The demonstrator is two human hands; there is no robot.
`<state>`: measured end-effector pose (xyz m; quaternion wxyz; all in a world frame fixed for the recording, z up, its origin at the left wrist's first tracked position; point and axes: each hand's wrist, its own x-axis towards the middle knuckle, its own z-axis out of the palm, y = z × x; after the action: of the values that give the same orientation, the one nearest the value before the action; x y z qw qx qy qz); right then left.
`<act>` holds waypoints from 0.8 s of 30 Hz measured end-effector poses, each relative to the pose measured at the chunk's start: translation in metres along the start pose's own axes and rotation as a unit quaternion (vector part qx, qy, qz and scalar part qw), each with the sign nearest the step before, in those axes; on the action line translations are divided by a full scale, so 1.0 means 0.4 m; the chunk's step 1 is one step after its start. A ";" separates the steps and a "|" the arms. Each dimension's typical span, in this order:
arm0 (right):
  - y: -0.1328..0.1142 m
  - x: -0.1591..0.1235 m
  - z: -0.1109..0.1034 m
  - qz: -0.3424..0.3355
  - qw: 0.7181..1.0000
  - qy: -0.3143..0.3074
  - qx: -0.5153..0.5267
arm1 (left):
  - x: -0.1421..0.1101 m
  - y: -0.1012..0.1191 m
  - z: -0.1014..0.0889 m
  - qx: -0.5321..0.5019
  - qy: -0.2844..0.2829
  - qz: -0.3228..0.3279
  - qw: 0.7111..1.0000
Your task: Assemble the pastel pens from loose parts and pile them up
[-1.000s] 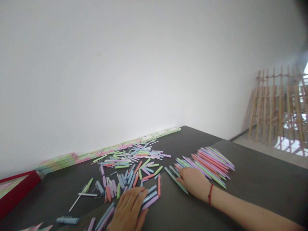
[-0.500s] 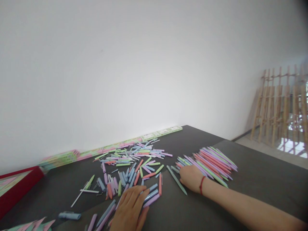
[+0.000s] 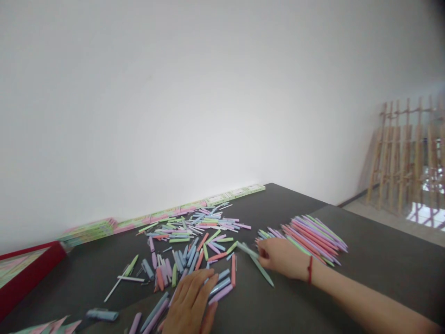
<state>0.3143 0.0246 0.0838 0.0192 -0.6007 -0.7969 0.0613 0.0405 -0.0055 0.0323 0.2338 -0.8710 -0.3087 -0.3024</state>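
Note:
My left hand lies over pen parts at the front of the table, its fingers laid out over them and the thumb apart. Blue barrels and a purple barrel show beside its fingertips. My right hand, a red cord at the wrist, is pinched on a grey-green pen, whose far end points left. A second grey-green pen slants across the table by the fingers. Just behind this hand lies a bundle of pastel pens. The right fingertips are partly hidden.
Loose pen parts are strewn over the dark table. Printed boxes line the wall. A red box stands at the left, with a blue pen cap near it. Wooden racks lean at the far right.
My right hand has drawn slightly to the right and back from the bundle, and a grey-green pen now crosses the other one. My left hand has barely moved.

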 end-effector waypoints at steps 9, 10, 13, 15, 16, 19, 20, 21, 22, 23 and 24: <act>-0.138 -0.021 0.018 -0.242 0.946 -0.081 0.200 | 0.021 0.057 0.009 -0.054 -0.058 -0.031 0.996; -0.144 -0.024 0.020 -0.230 0.959 -0.042 0.162 | 0.017 0.054 0.012 -0.068 -0.078 -0.049 0.993; -0.159 -0.033 0.027 -0.205 0.977 0.015 0.059 | 0.013 0.042 0.005 -0.107 -0.141 -0.087 0.980; -0.170 -0.038 0.035 -0.207 0.978 0.012 0.005 | 0.015 0.037 -0.005 -0.120 -0.157 -0.102 0.975; -0.174 -0.040 0.039 -0.209 0.978 0.011 -0.015 | 0.016 0.036 -0.010 -0.122 -0.157 -0.104 0.975; -0.173 -0.043 0.047 -0.209 0.978 0.008 -0.012 | 0.017 0.037 -0.016 -0.107 -0.134 -0.083 0.982; -0.168 -0.042 0.049 -0.206 0.978 -0.003 0.019 | 0.016 0.038 -0.016 -0.099 -0.120 -0.069 0.985; -0.161 -0.040 0.051 -0.205 0.976 -0.030 0.067 | 0.014 0.038 -0.016 -0.088 -0.107 -0.053 0.989; -0.152 -0.035 0.053 -0.204 0.968 -0.077 0.128 | 0.012 0.039 -0.016 -0.077 -0.092 -0.036 0.992; -0.143 -0.029 0.057 -0.197 0.949 -0.143 0.198 | 0.010 0.039 -0.017 -0.066 -0.076 -0.019 0.995; -0.136 -0.022 0.061 -0.184 0.919 -0.218 0.270 | 0.008 0.039 -0.017 -0.056 -0.058 0.000 0.997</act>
<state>0.2624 -0.0005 0.0667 0.0174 -0.3869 -0.8311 0.3992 0.0504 -0.0194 0.0358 0.1658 -0.8988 -0.3048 -0.2680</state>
